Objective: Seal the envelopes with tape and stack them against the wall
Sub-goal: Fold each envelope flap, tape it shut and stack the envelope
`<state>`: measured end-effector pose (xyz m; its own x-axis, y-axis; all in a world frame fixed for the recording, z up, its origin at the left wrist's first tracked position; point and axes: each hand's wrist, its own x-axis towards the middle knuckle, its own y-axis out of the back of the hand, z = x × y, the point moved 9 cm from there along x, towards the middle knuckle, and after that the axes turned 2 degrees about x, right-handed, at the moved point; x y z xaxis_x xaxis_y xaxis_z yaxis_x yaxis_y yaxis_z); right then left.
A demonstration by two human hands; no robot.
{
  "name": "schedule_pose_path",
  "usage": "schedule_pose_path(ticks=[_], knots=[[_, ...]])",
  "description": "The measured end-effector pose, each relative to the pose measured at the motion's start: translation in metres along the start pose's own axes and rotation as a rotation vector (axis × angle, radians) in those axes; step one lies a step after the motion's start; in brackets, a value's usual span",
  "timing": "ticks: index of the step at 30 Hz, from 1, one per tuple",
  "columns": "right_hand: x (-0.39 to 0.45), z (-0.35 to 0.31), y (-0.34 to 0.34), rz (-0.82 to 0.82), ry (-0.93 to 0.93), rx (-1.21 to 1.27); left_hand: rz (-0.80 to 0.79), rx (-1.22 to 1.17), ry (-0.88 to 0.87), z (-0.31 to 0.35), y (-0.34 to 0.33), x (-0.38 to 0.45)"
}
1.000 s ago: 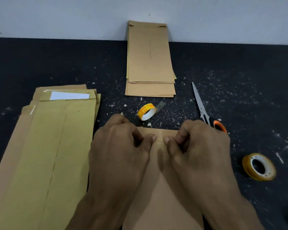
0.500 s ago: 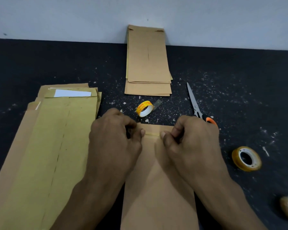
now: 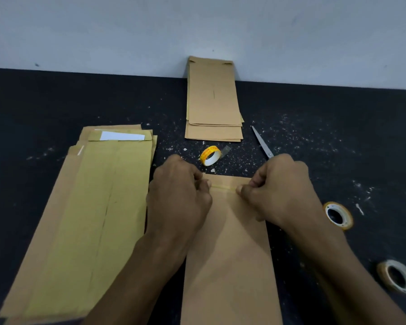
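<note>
Here in the head view, the envelope [image 3: 230, 249] lies flat on the dark worktop [image 3: 56, 102] between the forearms, and the left hand [image 3: 178, 195] and right hand [image 3: 279, 191], fingers curled, press thumbs onto the tape strip [image 3: 223, 186] across its folded flap. Thin, light and floppy, it probably lifts best by both long edges, toward the sealed stack [image 3: 212, 106] at the wall [image 3: 197, 24].

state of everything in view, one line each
left hand: fingers curled, thumb pressing tape strip
right hand: fingers curled, thumb pressing tape strip
tape strip: laid across the flap edge
front envelope: flat, flap folded down
wall stack: leaning against wall
left pile: flat, top flap open
scissors: closed
yellow tape roll: on edge, end loose
</note>
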<state>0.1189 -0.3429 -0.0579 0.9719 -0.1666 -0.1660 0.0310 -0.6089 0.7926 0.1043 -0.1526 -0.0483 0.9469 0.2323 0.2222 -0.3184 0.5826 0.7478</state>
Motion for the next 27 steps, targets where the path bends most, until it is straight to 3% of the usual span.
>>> schedule_pose_path(ticks=[9, 21, 24, 27], knots=[[-0.008, 0.01, 0.016, 0.017, -0.088, 0.136, -0.009, 0.028, -0.033, 0.004, 0.003, -0.002], [-0.018, 0.013, 0.018, 0.101, 0.028, 0.195, -0.283, -0.071, -0.023, -0.007, -0.004, 0.007], [-0.022, 0.009, 0.021, 0.133, 0.104, 0.175, -0.341, -0.18, 0.017, -0.01, -0.003, 0.009], [-0.025, 0.017, 0.023, 0.093, 0.075, 0.352, -0.411, -0.441, 0.044, -0.007, 0.007, 0.013]])
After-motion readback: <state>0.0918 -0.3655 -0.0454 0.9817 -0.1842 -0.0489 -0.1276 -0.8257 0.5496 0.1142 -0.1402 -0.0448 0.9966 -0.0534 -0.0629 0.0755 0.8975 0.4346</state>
